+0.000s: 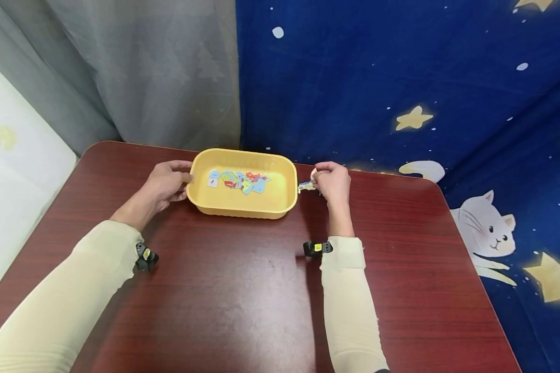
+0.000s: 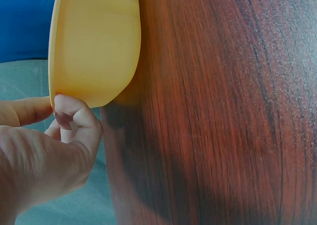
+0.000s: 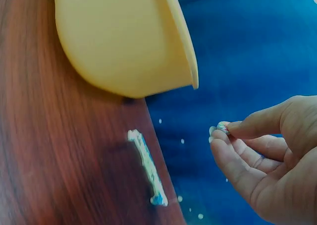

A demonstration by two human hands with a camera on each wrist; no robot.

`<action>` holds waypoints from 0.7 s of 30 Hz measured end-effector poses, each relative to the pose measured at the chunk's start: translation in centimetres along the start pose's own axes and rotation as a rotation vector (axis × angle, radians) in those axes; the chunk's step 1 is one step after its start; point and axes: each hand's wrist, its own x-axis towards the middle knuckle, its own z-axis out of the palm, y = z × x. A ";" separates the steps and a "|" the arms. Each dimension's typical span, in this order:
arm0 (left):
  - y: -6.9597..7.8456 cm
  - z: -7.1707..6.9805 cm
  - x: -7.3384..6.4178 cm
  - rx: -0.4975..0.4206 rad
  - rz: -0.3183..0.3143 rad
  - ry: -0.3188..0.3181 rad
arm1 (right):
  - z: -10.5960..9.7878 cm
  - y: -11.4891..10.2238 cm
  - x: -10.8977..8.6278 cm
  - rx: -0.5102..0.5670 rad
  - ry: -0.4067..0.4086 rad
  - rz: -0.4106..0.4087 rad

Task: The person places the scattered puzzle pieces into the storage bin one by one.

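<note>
A yellow plastic basin [image 1: 242, 206] sits near the table's far edge. Inside it lie several flat, colourful map-like pieces [image 1: 256, 185] and a small white piece [image 1: 212, 182]. My left hand [image 1: 165, 182] pinches the basin's left rim between thumb and fingers, as the left wrist view also shows. Beyond the basin's right end, my right hand [image 1: 333, 182] pinches a small, pale, multicoloured piece [image 3: 223, 128] between thumb and fingertips, above the table. Below that hand, a flat printed piece [image 3: 149, 168] lies on the table, seen nearly edge-on in the right wrist view.
The dark red wooden table [image 1: 233, 280] has rounded far corners. Behind it hang a grey curtain [image 1: 168, 67] and a blue curtain [image 1: 354, 77] with stars and a white cat. A white panel [image 1: 14, 171] stands at the left.
</note>
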 end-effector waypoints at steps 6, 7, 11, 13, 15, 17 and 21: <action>-0.1 0.1 -0.1 -0.002 0.001 0.001 | 1.2 -1.0 -0.3 0.033 -0.066 -0.076; -0.1 0.1 -0.1 -0.003 0.001 0.001 | 1.4 -1.1 -0.3 0.035 -0.073 -0.086; -0.2 0.0 0.0 -0.003 0.000 0.003 | 2.4 -1.8 -0.6 0.032 -0.092 -0.110; -0.2 0.0 0.0 -0.006 0.003 0.000 | 2.8 -2.1 -0.7 0.027 -0.102 -0.111; -0.1 0.0 0.0 -0.009 0.007 -0.003 | 3.2 -2.4 -0.8 0.041 -0.115 -0.103; -0.1 0.0 -0.1 -0.010 0.010 -0.004 | 3.6 -2.6 -0.8 0.041 -0.128 -0.092; 0.0 0.1 -0.1 -0.005 0.010 -0.003 | 4.4 -3.0 -0.9 0.028 -0.156 -0.078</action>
